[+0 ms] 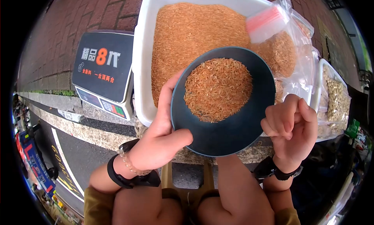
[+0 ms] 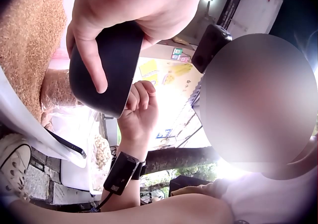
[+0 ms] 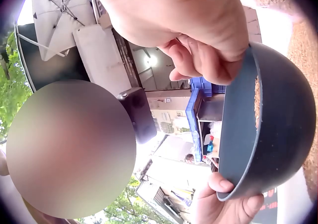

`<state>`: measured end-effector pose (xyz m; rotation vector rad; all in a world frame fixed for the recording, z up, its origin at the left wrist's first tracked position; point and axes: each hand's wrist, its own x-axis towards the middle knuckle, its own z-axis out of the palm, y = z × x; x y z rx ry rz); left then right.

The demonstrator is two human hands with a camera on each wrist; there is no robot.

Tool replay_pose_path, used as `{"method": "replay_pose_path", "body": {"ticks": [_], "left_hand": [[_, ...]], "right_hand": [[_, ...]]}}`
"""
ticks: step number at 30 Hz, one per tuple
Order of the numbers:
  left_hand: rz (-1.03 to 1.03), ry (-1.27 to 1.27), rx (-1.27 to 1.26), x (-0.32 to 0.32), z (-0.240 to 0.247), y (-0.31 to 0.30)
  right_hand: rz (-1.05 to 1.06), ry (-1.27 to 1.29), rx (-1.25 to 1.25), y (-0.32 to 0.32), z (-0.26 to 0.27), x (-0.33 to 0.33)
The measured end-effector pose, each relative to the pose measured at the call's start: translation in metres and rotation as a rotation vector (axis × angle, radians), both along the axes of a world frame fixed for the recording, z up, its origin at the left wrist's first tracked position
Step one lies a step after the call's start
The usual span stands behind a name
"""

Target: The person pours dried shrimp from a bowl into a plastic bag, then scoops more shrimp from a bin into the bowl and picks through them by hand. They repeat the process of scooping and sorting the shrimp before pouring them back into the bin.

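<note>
A dark blue-grey bowl (image 1: 253, 104), part filled with slender reddish-brown rice-like grains (image 1: 218, 88), is tilted over the near side of a big white tub. My left hand (image 1: 159, 131) grips its left side, the thumb over the rim and the fingers under the wall. In the left wrist view the bowl (image 2: 112, 70) shows its outside, with the hand spread around it. At the bowl's right rim is my right hand (image 1: 290, 127), palm up with fingers curled in. Nothing shows between those fingers; in the right wrist view the right hand (image 3: 198, 40) overlaps the rim.
The white tub (image 1: 144, 69) holds a broad heap of reddish-brown grain (image 1: 194, 26). Clear plastic bags (image 1: 280, 53) lie over its right side. To the left stands a black-topped scale (image 1: 103, 65). On the right, a smaller white container (image 1: 321, 77) holds bagged pale pieces (image 1: 336, 98).
</note>
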<state>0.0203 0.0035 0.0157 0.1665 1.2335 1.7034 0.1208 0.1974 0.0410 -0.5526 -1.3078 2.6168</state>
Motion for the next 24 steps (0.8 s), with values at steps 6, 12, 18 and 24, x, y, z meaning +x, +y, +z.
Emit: {"method": "replay_pose_path", "body": {"ticks": [6,12,18,24], "left_hand": [[0.029,-0.075,-0.068,0.000,-0.001,-0.002],[0.088,-0.066,-0.127,0.004,-0.005,-0.008],[0.129,-0.084,-0.121,0.005,-0.005,-0.008],[0.142,-0.087,-0.107,0.007,-0.004,-0.006]], "right_hand": [[-0.150,0.080,-0.284,0.026,-0.002,0.003],[-0.230,0.175,-0.413,0.044,-0.013,0.012],[-0.264,0.122,-0.516,0.041,-0.019,0.009],[-0.406,-0.059,-0.452,0.033,-0.019,0.004]]}}
